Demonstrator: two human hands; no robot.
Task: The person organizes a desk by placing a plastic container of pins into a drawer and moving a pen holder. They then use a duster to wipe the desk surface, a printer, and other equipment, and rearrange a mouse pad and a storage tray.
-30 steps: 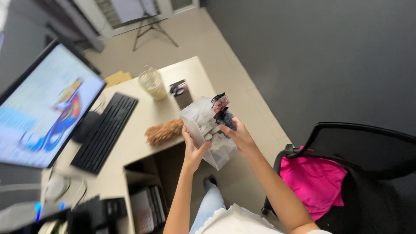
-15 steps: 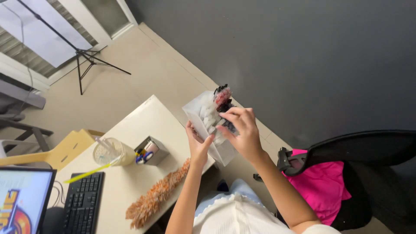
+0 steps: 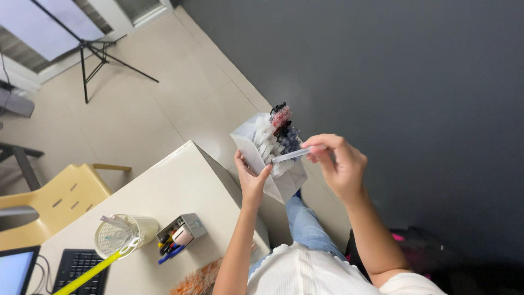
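Above the desk's corner, the left hand grips a clear plastic organizer from below, holding it up in the air. The right hand pinches one clear pen, drawn mostly out of it. Judging by this, sorting has barely begun: many white, pink and dark pens remain inside.
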